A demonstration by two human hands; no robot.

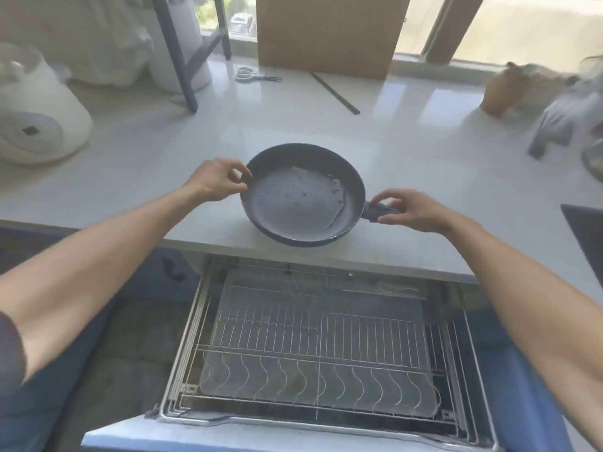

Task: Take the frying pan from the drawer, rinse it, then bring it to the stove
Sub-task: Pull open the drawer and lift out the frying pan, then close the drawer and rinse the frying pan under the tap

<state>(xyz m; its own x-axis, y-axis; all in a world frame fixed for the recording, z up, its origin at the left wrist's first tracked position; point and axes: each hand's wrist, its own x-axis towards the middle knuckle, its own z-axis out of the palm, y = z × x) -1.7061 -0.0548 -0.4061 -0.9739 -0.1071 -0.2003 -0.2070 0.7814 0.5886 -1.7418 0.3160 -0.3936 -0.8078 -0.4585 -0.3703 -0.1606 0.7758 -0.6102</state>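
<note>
Pale countertop [408, 164] bears pan [300, 197], scissors [254, 75], cardboard [329, 34].

Matt dark frying pan [301, 197], glossy pale stone-like countertop [408, 151], shiny metal wire drawer rack [319, 337], brown cardboard sheet [329, 31]

- We can't make out any readable text, brand, number or sign anywhere here.
- Closest thing to a label is a small dark square mark on the white appliance [36, 125] at the left end of the desk [408, 151], but it's way too blurry for us to read.
- The frying pan [303, 197] shows no lettering we can see, just pale patches and specks on its inner surface.
</note>
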